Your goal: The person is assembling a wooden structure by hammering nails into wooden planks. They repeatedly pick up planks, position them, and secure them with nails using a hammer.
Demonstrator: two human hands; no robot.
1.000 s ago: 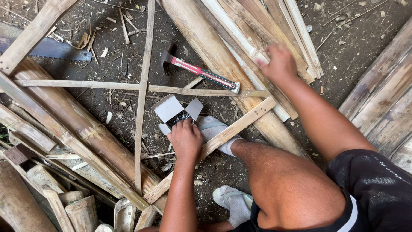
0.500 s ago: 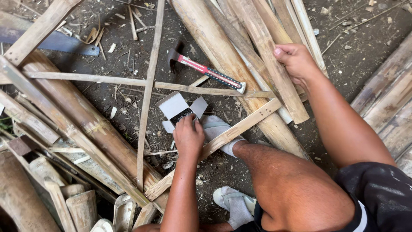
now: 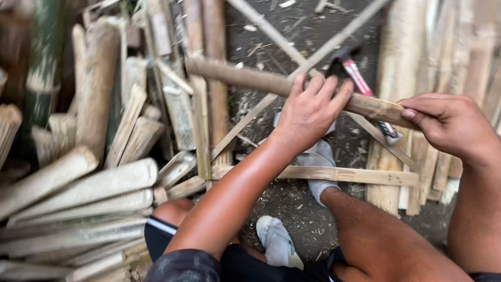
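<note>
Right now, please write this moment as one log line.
left hand: on long brown bamboo piece | right hand: gripping its end | red-handled hammer: on ground

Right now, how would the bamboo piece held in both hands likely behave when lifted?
The bamboo piece looks stiff: it spans left hand to right hand without sagging. Its rounded shape suggests it could roll if dropped. Its rough, dry surface probably grips well.

Rough, matt split-bamboo slat point(image 3: 250, 78); glossy plastic-handled hammer point(image 3: 360, 78); dusty earth floor point(image 3: 292, 203)

A bamboo pole point(image 3: 245, 78) lies across crossed slats point(image 3: 323, 47), a hammer point(image 3: 360, 78) beneath it, split bamboo point(image 3: 78, 183) heaped to its left.
</note>
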